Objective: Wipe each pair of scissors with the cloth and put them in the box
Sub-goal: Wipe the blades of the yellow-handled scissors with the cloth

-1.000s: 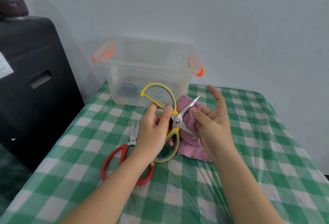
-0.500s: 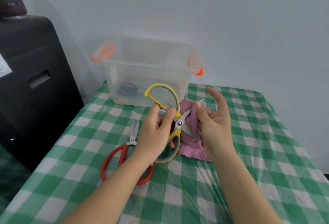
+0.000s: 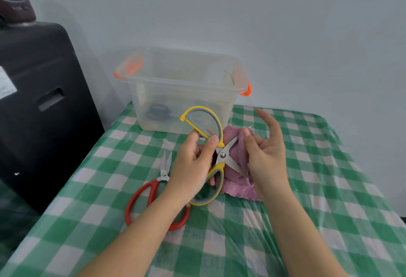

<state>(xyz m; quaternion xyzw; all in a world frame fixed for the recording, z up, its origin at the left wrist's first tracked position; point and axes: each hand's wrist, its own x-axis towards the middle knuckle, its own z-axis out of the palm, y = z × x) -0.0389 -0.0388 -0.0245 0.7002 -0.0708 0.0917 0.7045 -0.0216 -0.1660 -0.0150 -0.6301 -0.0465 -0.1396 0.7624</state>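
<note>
Cloth (image 3: 238, 155) now higher over blade, right hand (image 3: 267, 155) pinching, left hand (image 3: 193, 162) gripping yellow scissors (image 3: 219, 158)

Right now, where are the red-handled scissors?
The red-handled scissors lie on the checked tablecloth, lower left in the head view, partly under the left forearm.

yellow-grey scissors (image 3: 206, 144), red-handled scissors (image 3: 151, 197), pink cloth (image 3: 236, 180), green-white checked tablecloth (image 3: 329, 188), orange-latched clear box (image 3: 182, 92)

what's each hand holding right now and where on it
The left hand grips the yellow scissors by the handles, just below the pivot. The right hand pinches the pink cloth around the upper blade, thumb pressing on top.
</note>
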